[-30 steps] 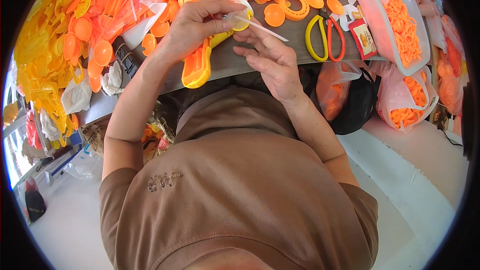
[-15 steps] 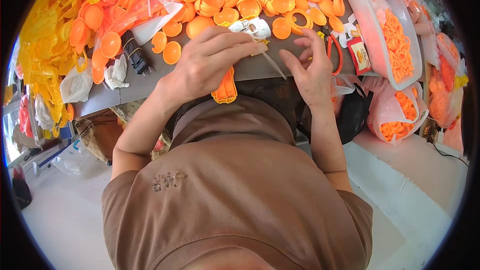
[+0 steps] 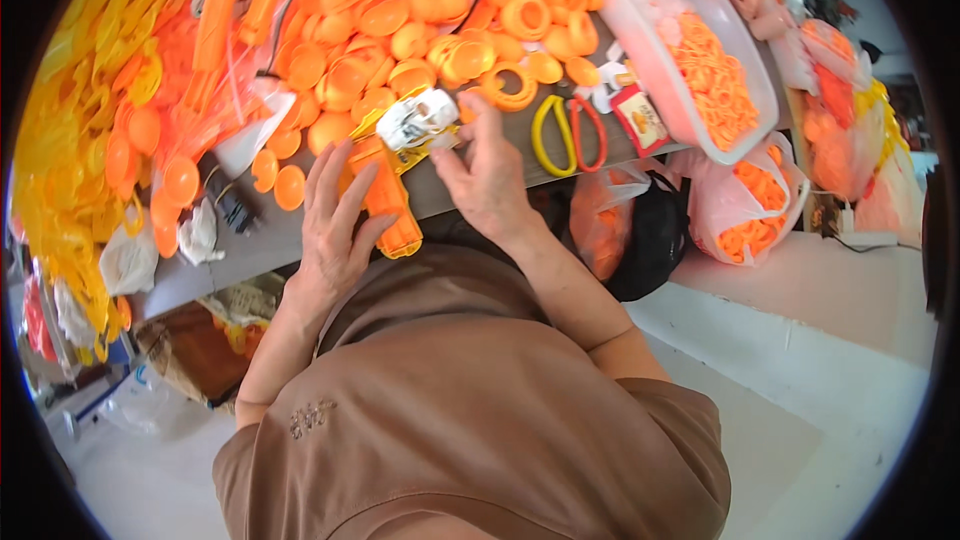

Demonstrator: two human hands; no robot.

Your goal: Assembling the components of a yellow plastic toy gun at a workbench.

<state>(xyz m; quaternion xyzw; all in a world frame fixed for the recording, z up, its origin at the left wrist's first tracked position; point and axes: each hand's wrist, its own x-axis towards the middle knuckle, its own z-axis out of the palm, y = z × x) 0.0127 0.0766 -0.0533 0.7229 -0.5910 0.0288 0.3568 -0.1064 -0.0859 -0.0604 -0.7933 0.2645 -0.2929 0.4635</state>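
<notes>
A white moulded plastic part with a yellow piece under it lies near the table edge. Joined to or lying against it is a long orange plastic housing, whose lower end reaches past the edge. My left hand is beside the housing, fingers spread, the fingertips at its left side and gripping nothing. At the right end of the white part is my right hand, thumb and forefinger apart; whether they touch it I cannot tell.
Orange half-shells and rings are heaped beyond my hands, with yellow parts at far left. Looped red and yellow handles lie at right, by a small red packet. A translucent bin holds orange rings.
My left hand has let go of the white part and drawn back left, its fingers opening. My right hand has come closer to the white part. The view has shifted right.
</notes>
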